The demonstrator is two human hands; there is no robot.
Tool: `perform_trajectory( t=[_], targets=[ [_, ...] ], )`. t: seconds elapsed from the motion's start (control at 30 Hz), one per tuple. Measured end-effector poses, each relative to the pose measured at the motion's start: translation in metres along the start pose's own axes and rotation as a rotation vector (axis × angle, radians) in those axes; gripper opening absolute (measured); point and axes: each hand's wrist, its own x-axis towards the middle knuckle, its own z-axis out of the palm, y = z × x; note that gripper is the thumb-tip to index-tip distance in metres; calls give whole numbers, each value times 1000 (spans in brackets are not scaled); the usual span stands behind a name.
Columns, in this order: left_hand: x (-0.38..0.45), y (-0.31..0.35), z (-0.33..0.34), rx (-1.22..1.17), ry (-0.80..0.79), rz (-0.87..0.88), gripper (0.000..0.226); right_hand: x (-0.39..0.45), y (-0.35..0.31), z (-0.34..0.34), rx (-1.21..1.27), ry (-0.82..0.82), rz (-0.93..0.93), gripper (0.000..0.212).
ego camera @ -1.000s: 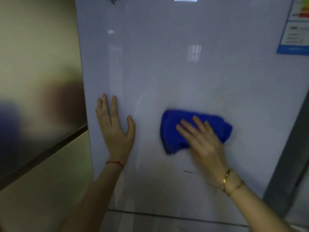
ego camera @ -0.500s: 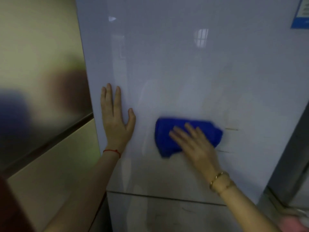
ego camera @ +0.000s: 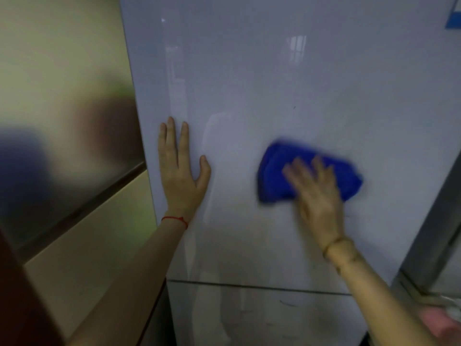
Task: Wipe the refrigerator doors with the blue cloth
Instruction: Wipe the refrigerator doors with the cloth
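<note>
upper refrigerator door: pale, glossy, seam to lower door below | blue cloth: bunched, long axis left-right, on door right of centre | right hand: blurred, fingers spread, pressing cloth | left hand: fingers straight, flat on door | blue label: top right, unreadable

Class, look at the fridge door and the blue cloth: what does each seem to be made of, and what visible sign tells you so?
Refrigerator door: a smooth, glossy pale panel, perhaps glass or lacquered metal; it mirrors window light and hand reflections. Blue cloth: soft, matte fabric, likely microfibre; it bunches in folds under the right hand.
</note>
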Motion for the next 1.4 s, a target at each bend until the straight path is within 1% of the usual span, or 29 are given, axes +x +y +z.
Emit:
perform_trajectory(
  t=[0.03, 0.07, 0.1, 0.13, 0.17, 0.23, 0.27, 0.33, 0.4, 0.43, 0.5, 0.53, 0.57, 0.6, 0.67, 0.73, 0.77, 0.8, 0.87, 0.93, 1.0, 1.03, 1.07, 1.1, 1.2, 1.27, 1.3, 1.33, 1.4],
  targets=[
    [0, 0, 0, 4, 5, 3, 57, 33, 6, -8, 64, 108, 144, 49],
    [0, 0, 0, 4, 7, 3, 57, 57, 5, -12, 113, 171, 235, 43],
    [0, 0, 0, 0, 6, 2, 57, 66, -1, -11, 134, 193, 251, 41],
    [-1, 0, 0, -6, 2, 0, 58, 59, -9, -8, 136, 166, 208, 42],
    [-1, 0, 0, -8, 0, -4, 58, 38, -19, 0, 128, 101, 134, 44],
    [-1, -1, -1, -10, -6, -4, 59, -33, -36, 11, 93, -82, 14, 46],
    [-1, -1, 0, -11, -4, 4, 58, -65, -37, 8, 81, -158, -7, 46],
    [-1, -1, -1, -7, 6, 12, 57, -89, -22, -2, 60, -191, 10, 46],
    [-1, 0, -1, -3, 10, 11, 57, -57, 3, -10, 37, -89, 72, 47],
    [-1, 0, -1, -2, 11, 12, 57, -28, 15, -15, 52, -2, 160, 47],
    [-1, 0, -1, 0, 13, 13, 57, 30, 32, -25, 109, 178, 357, 40],
    [-1, 0, -1, 1, 11, 13, 57, 44, 34, -27, 121, 230, 408, 38],
    [-2, 0, -1, -2, 8, 13, 57, 43, 34, -25, 130, 237, 402, 39],
    [-2, 0, -1, -3, 9, 14, 58, 25, 30, -20, 135, 199, 342, 40],
    [-1, 0, -2, -5, 7, 12, 58, -47, 18, -9, 84, 5, 200, 54],
    [-2, 0, -1, -3, 11, 15, 58, -126, 4, -4, 16, -169, 157, 72],
    [-2, -1, 0, 2, 16, 16, 58, -152, 0, -5, 7, -204, 164, 75],
    [-2, -1, 0, 6, 20, 17, 58, -161, 3, -8, -5, -211, 170, 74],
    [-2, -1, 0, 8, 25, 19, 58, -135, 23, -15, -12, -189, 174, 63],
    [-2, 0, 0, 7, 27, 24, 59, -74, 46, -25, 25, -57, 227, 50],
    [-2, 0, -1, 9, 32, 27, 58, -12, 63, -37, 81, 113, 342, 44],
    [-2, -1, -1, 10, 37, 32, 58, 6, 65, -40, 103, 163, 372, 43],
    [-2, 0, -1, 7, 36, 36, 58, 9, 64, -40, 108, 167, 366, 42],
    [-2, 0, -1, 3, 37, 41, 58, -4, 58, -36, 105, 134, 328, 42],
    [-3, -1, -1, 2, 42, 47, 58, -101, 28, -18, 53, -94, 211, 48],
    [-3, 0, 0, 6, 42, 47, 58, -152, 16, -17, 35, -183, 241, 59],
    [-3, 0, -1, 11, 43, 46, 57, -156, 19, -19, 25, -191, 253, 63],
    [-3, 0, -1, 14, 46, 47, 57, -147, 27, -21, 15, -181, 254, 61],
    [-3, 0, 0, 12, 50, 51, 57, -97, 42, -27, 17, -57, 300, 48]
  ],
)
